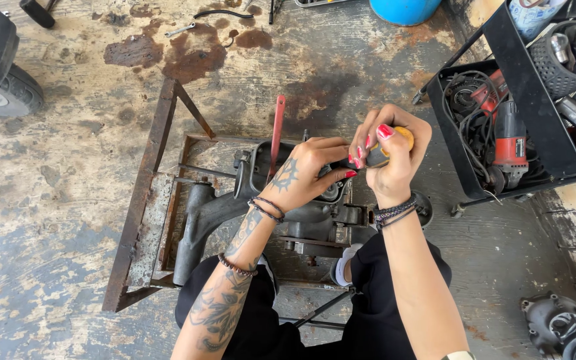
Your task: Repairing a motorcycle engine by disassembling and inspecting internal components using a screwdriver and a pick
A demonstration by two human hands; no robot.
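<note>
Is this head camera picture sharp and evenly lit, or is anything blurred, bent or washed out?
Head view: soft, even daylight, only faint shadows under the rusty metal frame. Both hands, the left hand and right hand on the yellow-and-grey handled tool, are sharp, with no motion blur. The wide lens bends the edges, leaning the black tool cart. The pale floor strip at far right is slightly washed out.

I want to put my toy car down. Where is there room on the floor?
Bare floor lies left of the rusty frame, below the tyre. More lies between the frame's top and the oil stains. It is crowded on the right, by the black cart of tools, and around the engine under both hands.
</note>
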